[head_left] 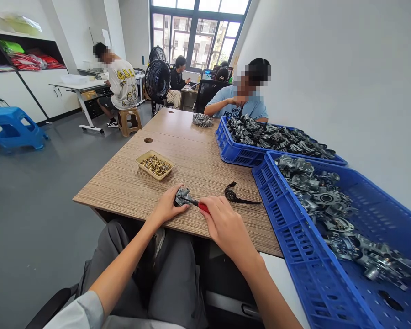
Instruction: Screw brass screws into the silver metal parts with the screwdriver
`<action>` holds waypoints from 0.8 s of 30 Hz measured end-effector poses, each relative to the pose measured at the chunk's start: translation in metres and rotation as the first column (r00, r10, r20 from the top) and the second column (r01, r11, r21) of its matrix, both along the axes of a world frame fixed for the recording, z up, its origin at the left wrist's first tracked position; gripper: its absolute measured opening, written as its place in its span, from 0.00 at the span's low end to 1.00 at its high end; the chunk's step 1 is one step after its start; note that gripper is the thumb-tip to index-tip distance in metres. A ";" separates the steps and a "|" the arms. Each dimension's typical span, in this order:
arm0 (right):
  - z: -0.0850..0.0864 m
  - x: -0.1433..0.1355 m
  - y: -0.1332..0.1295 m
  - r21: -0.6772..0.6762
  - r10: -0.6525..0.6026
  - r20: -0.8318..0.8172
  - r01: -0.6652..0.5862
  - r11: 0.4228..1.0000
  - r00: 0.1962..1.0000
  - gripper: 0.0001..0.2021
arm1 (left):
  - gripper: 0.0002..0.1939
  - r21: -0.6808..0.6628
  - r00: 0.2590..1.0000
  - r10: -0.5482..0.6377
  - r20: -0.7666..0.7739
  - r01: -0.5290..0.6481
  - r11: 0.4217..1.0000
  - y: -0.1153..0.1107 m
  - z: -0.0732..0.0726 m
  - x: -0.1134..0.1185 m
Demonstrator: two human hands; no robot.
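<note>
My left hand is closed around a small grey cast-metal part and steadies it on the wooden table near the front edge. In my right hand is a screwdriver with a red handle. Its dark shaft points left, and the tip meets the metal part; the exact spot of contact is too small to make out. Beyond my left hand stands a cream tray holding many small brass-coloured pieces. A black wristwatch lies on the table beyond my right hand.
Along the right side, a blue crate holds loose metal castings. Another blue crate behind it is heaped with similar parts. A co-worker in a light blue shirt sits at the far end, near a pile of small metal pieces.
</note>
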State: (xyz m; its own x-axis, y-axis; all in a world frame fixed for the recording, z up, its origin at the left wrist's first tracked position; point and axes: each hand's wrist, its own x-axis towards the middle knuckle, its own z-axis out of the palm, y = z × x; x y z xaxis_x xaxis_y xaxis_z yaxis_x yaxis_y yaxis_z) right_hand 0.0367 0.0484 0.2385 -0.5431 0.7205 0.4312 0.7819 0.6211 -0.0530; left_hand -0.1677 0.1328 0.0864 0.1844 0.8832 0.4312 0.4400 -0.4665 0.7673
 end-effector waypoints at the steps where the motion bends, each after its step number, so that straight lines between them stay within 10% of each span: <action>1: 0.000 0.000 0.000 0.003 0.011 0.005 -0.011 1.000 1.000 0.08 | 0.40 0.000 1.000 0.001 -0.001 -0.001 1.000 0.000 0.000 0.000; 24: -0.006 0.000 0.001 -0.006 -0.011 -0.059 0.011 1.000 0.998 0.10 | 0.41 -0.014 1.000 0.008 -0.001 -0.008 1.000 0.000 -0.001 0.000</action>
